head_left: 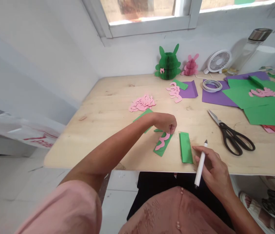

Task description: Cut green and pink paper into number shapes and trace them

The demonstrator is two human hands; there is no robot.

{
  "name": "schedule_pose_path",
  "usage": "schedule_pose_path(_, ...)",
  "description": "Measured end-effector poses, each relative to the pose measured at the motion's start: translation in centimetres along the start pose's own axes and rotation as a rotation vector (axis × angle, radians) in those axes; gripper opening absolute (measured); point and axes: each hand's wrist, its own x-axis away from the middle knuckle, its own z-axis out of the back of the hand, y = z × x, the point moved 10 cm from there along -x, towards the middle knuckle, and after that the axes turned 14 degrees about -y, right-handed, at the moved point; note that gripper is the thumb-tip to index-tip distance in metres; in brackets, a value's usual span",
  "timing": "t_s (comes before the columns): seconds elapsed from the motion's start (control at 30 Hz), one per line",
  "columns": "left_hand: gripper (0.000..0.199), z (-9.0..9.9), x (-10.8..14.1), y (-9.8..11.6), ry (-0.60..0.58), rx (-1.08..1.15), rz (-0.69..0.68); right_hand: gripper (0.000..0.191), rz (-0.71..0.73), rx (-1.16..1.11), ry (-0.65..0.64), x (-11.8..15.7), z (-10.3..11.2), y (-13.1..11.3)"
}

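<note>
My left hand point(166, 123) reaches across the table with its fingers pinched on the upper end of a wavy pink paper cutout point(162, 142). That cutout lies over a green paper strip point(161, 151) with a curved line drawn on it. My right hand point(214, 169) holds a white pen point(201, 165) between its fingers near the front edge, the dark tip pointing up and away. Between the hands, a folded green paper piece point(186, 148) lies flat. Another green piece point(143, 116) is partly hidden under my left forearm.
Black scissors point(235, 138) lie at the right. Pink cutouts point(142, 103), a tape roll point(212, 86) and green sheets point(269, 112) lie farther back. A green paper figure point(168, 65), small fan point(217, 61) and glass bottle point(247, 53) stand by the wall.
</note>
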Motion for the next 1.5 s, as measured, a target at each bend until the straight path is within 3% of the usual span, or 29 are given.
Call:
schedule_pose_path(0.57, 0.020, -0.2, 0.2, 0.3, 0.051, -0.027, -0.028, 0.025, 0.074, 0.102, 0.019, -0.4, 0.3, -1.5)
schedule_pose_path(0.83, 0.021, -0.2, 0.1, 0.1, 0.058, -0.014, -0.026, 0.034, 0.306, 0.239, -0.031, -0.2, -0.6, -4.1)
schedule_pose_path(1.5, 0.024, -0.1, 0.3, 0.5, 0.077, 0.005, -0.028, 0.037, 0.344, 0.299, -0.043, -0.1, -1.2, -3.8)
